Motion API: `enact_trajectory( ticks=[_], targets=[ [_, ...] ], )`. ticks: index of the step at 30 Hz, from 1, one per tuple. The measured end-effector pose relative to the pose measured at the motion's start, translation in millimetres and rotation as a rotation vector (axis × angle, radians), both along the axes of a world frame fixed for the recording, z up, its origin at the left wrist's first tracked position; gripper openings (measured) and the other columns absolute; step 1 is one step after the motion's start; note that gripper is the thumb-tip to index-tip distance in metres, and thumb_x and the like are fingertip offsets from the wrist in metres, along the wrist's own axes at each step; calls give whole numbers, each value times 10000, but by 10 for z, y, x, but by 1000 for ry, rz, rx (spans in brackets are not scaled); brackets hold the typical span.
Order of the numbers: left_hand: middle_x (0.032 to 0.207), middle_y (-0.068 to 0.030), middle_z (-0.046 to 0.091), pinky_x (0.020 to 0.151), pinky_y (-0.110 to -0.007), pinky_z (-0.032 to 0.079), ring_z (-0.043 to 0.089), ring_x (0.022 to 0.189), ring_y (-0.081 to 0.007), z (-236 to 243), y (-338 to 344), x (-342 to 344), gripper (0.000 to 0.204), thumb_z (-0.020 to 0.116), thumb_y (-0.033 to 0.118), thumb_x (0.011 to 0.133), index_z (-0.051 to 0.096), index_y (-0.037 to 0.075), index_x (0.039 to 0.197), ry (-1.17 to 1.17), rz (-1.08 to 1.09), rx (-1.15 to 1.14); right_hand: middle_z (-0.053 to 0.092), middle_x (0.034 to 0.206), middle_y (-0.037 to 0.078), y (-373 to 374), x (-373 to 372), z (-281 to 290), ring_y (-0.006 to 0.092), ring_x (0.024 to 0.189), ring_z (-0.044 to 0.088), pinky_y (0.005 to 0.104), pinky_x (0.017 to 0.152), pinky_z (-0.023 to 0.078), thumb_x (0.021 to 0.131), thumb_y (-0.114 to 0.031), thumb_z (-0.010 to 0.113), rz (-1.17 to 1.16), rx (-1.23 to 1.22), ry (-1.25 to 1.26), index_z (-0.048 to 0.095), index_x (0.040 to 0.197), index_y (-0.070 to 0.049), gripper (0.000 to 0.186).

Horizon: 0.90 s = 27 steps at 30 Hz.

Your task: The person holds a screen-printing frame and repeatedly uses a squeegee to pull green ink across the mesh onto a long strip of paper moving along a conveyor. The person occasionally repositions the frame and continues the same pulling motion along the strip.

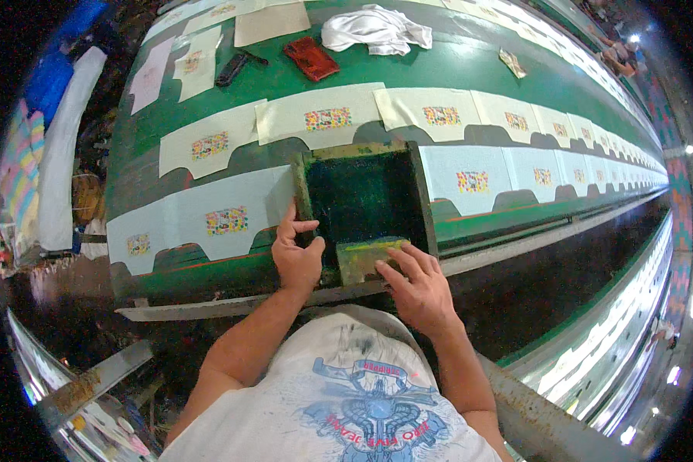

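Note:
A screen printing frame (418,185) with dark rails and a dark mesh lies on the long table, over the row of pale blue fabric pieces. My left hand (297,254) grips its left rail, one finger stretched up along the wood, thumb toward the inside. Inside the frame's near end is a squeegee (359,263) with a worn, yellow-green stained block. The fingers of my right hand (417,286) close over the squeegee's right part. Printed pale blue fabric pieces (246,202) lie on either side of the frame; whatever is under the mesh is hidden.
Cream fabric pieces (285,127) with colourful prints form a second row behind. Farther back on the green table (262,104) lie a white cloth (376,31), a red packet (311,59) and a black object (239,68). A metal rail (208,310) runs along the near edge.

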State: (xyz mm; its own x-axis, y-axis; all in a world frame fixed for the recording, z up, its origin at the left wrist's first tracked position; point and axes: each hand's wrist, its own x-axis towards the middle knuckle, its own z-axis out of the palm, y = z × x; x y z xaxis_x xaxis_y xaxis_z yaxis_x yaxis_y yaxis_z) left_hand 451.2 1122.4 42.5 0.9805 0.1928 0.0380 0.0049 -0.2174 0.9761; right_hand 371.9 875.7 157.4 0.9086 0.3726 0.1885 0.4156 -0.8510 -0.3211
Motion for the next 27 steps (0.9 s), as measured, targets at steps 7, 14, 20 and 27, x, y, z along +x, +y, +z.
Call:
enact_trajectory(
  ticks=[7,14,20,27],
  targets=[
    [1552,-188,651,1249,-392,441,617,1441,-256,110,-47,70,538,761,-110,924,660,-33,1447,111,125,-344,761,1260,128,-94,579,144,353,1208,710,485,1031,567,761,25,755,210,65,131,767,1300,-47,544],
    [1358,-106,733,1116,-358,543,706,1224,-195,127,-16,96,521,727,-127,963,664,-14,1468,81,137,-111,759,1134,199,-384,1526,284,438,1131,716,539,981,596,909,23,692,473,36,478,758,1256,-17,356],
    [1267,-77,757,1054,-328,568,719,1148,-161,180,-25,94,509,742,-139,950,699,1,1438,115,172,-80,752,1158,209,-302,2073,118,443,1148,711,539,993,584,910,28,674,398,102,285,761,1276,-15,378],
    [1238,-61,756,1014,-302,563,704,1109,-130,192,-11,103,496,764,-140,945,716,0,1418,157,156,-140,746,1171,197,-225,2072,22,438,1145,704,537,1000,571,845,61,664,335,100,203,769,1308,-33,484]
  ],
)
